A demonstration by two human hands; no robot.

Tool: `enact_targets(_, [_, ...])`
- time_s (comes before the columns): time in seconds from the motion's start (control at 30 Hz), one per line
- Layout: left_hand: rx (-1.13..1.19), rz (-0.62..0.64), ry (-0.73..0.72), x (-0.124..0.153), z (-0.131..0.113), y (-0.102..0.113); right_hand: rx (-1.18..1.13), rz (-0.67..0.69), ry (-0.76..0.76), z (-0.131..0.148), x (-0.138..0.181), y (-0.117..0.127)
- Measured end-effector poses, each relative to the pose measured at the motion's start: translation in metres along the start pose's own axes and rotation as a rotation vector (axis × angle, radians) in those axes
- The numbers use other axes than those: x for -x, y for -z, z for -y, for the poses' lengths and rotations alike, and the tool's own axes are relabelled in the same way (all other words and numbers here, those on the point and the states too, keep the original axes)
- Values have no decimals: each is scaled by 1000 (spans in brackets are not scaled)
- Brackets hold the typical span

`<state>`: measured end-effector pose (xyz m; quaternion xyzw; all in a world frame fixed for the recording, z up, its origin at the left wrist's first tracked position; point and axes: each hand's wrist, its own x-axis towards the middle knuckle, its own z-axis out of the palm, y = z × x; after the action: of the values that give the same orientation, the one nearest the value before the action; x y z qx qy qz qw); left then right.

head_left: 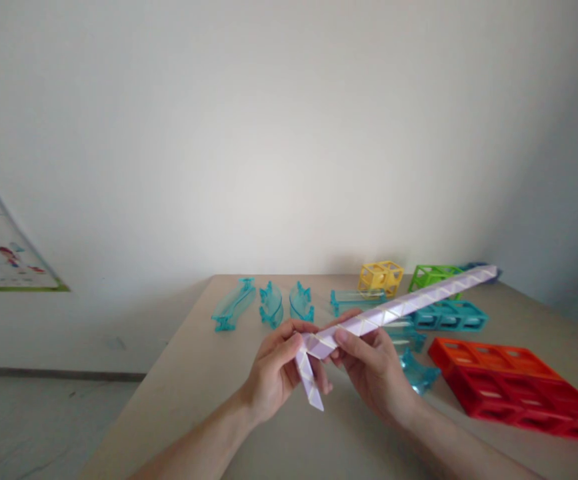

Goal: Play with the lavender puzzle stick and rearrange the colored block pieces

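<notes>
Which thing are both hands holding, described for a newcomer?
Start at the beige table. Over it, the left hand and right hand grip a long stick of triangular links. Unlike the bright blocks nearby, it is pale, thin and bent.

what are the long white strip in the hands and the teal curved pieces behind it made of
The segmented strip, gripped by the left hand and right hand, looks like hard plastic: rigid white and lilac wedges with a slight sheen, bent sharply at a joint. The teal pieces look like translucent plastic: pale, see-through middles against the table, with darker moulded edges.
</notes>
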<state>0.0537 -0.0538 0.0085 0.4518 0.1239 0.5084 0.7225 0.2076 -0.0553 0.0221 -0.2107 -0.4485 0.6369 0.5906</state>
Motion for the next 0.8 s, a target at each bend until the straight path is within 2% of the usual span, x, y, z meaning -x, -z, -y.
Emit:
enact_targets(0.17, [-62, 38, -21, 3, 2, 4, -28, -84, 9, 0, 1, -1])
enact_targets(0.33, [-200, -88, -28, 3, 6, 2, -10, -147, 30, -2, 4, -4])
enact_targets(0.43, [-248, -140, -17, 2, 7, 1, 46, -132, 58, -2, 4, -3])
enact_targets(0.63, [-161, -79, 8, 2, 5, 3, 57, -11, 35, 2, 4, -3])
enact_targets(0.8, [-156, -138, -6, 0, 7, 3, 9, -20, 5, 1, 4, -3])
